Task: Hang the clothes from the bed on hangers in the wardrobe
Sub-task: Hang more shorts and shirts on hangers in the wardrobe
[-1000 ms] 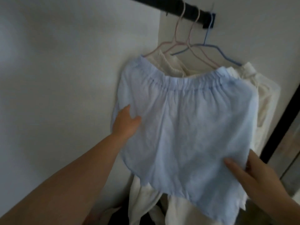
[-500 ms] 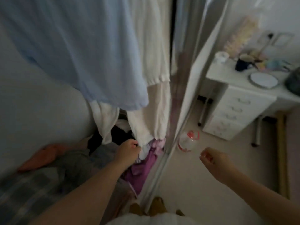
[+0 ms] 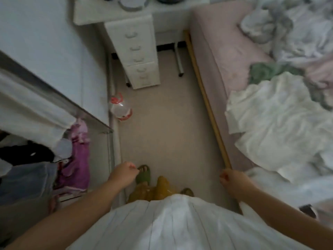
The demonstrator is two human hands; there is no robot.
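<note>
The view has swung away from the wardrobe rail since a second ago, when both hands were on the hanging pale blue garment; that garment is now out of sight, and the camera looks straight down at the floor between wardrobe and bed. The white garment (image 3: 273, 123) lies crumpled on the pink bed (image 3: 221, 56) at about three o'clock, with a green garment (image 3: 266, 70) just beyond it at two o'clock (partly tucked under its far edge) and a grey-white heap of bedding (image 3: 288, 24) at one o'clock; the right hand (image 3: 232, 179) hangs near the bed's edge at four o'clock, below the white garment and apart from it, fingers curled loosely and holding nothing; the left hand (image 3: 124, 175) is at seven o'clock, likewise loosely curled and holding nothing, just beside the wardrobe (image 3: 54, 98) opening, where white cloth hangs and a purple garment (image 3: 77, 159) lies at nine o'clock. Outward: a clear bottle (image 3: 120, 110) with a red cap stands on the floor at eleven o'clock; a white drawer unit (image 3: 137, 53) under a white tabletop (image 3: 100, 13) sits at twelve o'clock.
</note>
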